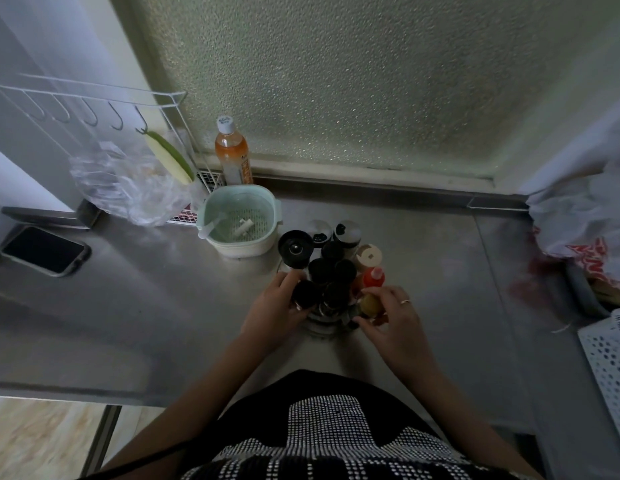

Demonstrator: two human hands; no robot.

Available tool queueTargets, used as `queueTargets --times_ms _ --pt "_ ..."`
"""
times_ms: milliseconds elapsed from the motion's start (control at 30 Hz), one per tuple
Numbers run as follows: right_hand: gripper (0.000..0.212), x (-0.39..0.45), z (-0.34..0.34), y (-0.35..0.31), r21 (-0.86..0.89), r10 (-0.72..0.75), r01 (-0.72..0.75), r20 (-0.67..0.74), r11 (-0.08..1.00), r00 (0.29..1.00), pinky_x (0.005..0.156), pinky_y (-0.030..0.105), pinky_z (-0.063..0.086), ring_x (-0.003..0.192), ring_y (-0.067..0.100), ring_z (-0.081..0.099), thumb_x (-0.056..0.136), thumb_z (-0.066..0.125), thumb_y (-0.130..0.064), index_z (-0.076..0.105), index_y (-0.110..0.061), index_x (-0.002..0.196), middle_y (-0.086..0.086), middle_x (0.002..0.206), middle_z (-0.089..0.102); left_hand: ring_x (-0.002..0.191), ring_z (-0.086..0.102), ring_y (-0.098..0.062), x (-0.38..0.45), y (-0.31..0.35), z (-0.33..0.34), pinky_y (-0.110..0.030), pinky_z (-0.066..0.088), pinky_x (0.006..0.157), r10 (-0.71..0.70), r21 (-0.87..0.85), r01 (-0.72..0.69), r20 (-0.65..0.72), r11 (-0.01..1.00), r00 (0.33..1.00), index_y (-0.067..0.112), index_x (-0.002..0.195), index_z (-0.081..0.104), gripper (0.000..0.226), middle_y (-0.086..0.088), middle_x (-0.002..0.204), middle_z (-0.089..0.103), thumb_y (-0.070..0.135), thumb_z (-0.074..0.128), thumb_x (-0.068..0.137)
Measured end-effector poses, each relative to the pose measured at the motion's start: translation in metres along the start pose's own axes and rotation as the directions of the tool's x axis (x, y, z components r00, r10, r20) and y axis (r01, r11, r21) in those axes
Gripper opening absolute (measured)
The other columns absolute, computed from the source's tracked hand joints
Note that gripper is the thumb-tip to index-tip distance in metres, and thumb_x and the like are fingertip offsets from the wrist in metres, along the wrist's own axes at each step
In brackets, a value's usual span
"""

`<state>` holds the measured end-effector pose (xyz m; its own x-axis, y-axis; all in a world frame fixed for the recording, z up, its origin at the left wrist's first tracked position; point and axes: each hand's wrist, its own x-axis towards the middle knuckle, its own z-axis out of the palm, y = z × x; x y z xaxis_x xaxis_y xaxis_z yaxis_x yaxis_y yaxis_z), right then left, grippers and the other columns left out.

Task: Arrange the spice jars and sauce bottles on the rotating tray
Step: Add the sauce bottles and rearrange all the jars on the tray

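Note:
A cluster of dark-capped spice jars (327,268) and sauce bottles stands on the rotating tray (322,328) in the middle of the steel counter. My left hand (277,310) grips a black-capped jar (304,292) at the tray's left front. My right hand (393,318) holds a yellow-capped bottle (370,304) at the right front. A red-capped sauce bottle (373,277) stands just behind it. A beige-capped jar (369,256), a black grinder (295,247) and two silver-lidded jars (346,232) fill the back.
A pale green strainer bowl (241,220) sits left of the tray, with an orange drink bottle (232,154) behind it. A phone (45,251) lies far left near a wire rack with a plastic bag (128,185). Bags (585,220) and a white basket (609,358) crowd the right.

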<state>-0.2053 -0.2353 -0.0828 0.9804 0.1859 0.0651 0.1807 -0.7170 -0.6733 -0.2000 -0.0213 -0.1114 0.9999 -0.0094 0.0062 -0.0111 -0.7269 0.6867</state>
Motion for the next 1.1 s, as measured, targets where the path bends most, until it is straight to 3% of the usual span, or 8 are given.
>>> queueTargets --times_ms 167,300,467,567,700,833,1000,1100 --pt "0.051 0.004 0.014 0.004 -0.035 0.039 -0.038 0.037 0.999 0.999 0.090 0.027 0.043 0.117 0.024 0.052 0.078 0.071 -0.014 0.053 -0.015 0.125 0.010 0.131 0.048 0.098 0.059 -0.030 0.007 0.005 0.011 -0.038 0.049 0.078 0.009 0.029 -0.013 0.108 1.000 0.994 0.015 0.122 0.048 0.048 -0.009 0.117 0.055 0.018 0.068 0.078" --pt "0.054 0.006 0.030 0.010 -0.072 0.043 -0.039 0.057 0.997 0.997 0.098 0.040 0.046 0.126 0.029 0.047 0.081 0.067 -0.011 0.047 -0.014 0.131 0.011 0.146 0.038 0.098 0.058 -0.036 0.008 0.005 0.016 -0.047 0.052 0.078 0.005 0.001 -0.005 0.123 1.000 0.992 0.009 0.119 0.047 0.048 -0.014 0.118 0.052 0.016 0.068 0.077" --pt "0.053 0.004 0.044 0.019 -0.134 0.047 -0.036 0.078 0.990 0.996 0.080 0.046 0.054 0.104 0.037 0.058 0.081 0.063 -0.007 0.045 -0.010 0.131 0.016 0.134 0.044 0.085 0.062 -0.038 0.003 -0.013 0.018 -0.050 0.053 0.070 -0.098 -0.058 0.107 0.132 0.993 0.986 0.008 0.110 0.042 0.044 -0.016 0.105 0.055 0.016 0.069 0.076" --pt "0.058 0.006 0.046 0.019 -0.093 0.083 -0.083 -0.012 0.992 0.997 0.071 0.046 0.054 0.095 0.037 0.059 0.081 0.063 -0.006 0.033 -0.023 0.127 0.017 0.131 0.041 0.086 0.061 -0.037 0.002 -0.016 0.017 -0.047 0.053 0.070 -0.098 -0.024 0.103 0.137 0.994 0.986 0.005 0.108 0.043 0.042 -0.016 0.105 0.055 0.012 0.068 0.075" --pt "0.057 0.010 0.047 0.021 0.099 0.262 -0.254 -0.080 0.962 0.962 0.078 0.041 0.050 0.100 0.035 0.060 0.083 0.064 -0.010 0.031 -0.017 0.129 0.015 0.127 0.051 0.093 0.059 -0.039 0.003 -0.013 0.020 -0.047 0.052 0.074 -0.115 0.037 0.110 0.208 0.993 0.971 0.003 0.105 0.046 0.040 -0.020 0.105 0.058 0.017 0.069 0.075" --pt "0.044 0.010 0.051 0.029 0.172 0.369 -0.355 -0.062 0.919 0.927 0.066 0.035 0.046 0.086 0.035 0.064 0.081 0.068 -0.013 0.031 -0.015 0.107 0.009 0.098 0.061 0.097 0.061 -0.035 0.000 -0.014 0.022 -0.046 0.052 0.079 -0.124 0.105 0.098 0.272 0.990 0.954 0.005 0.104 0.053 0.037 -0.016 0.110 0.059 0.027 0.066 0.077" --pt "0.034 0.011 0.050 0.043 0.154 0.396 -0.380 -0.087 0.912 0.914 0.058 0.031 0.040 0.076 0.026 0.058 0.081 0.067 -0.014 0.034 -0.019 0.090 0.007 0.088 0.059 0.090 0.060 -0.036 -0.004 -0.024 0.019 -0.045 0.052 0.075 -0.076 0.122 0.041 0.300 0.992 0.951 0.003 0.090 0.059 0.056 -0.018 0.094 0.062 0.050 0.042 0.064" --pt "0.030 0.014 0.056 0.050 0.119 0.402 -0.394 -0.053 0.911 0.914 0.062 0.034 0.040 0.080 0.030 0.059 0.081 0.066 -0.016 0.038 -0.018 0.091 0.013 0.089 0.062 0.091 0.060 -0.036 -0.008 -0.030 0.019 -0.044 0.052 0.076 -0.049 0.143 0.007 0.295 0.990 0.954 0.005 0.089 0.061 0.055 -0.018 0.093 0.063 0.049 0.036 0.068"
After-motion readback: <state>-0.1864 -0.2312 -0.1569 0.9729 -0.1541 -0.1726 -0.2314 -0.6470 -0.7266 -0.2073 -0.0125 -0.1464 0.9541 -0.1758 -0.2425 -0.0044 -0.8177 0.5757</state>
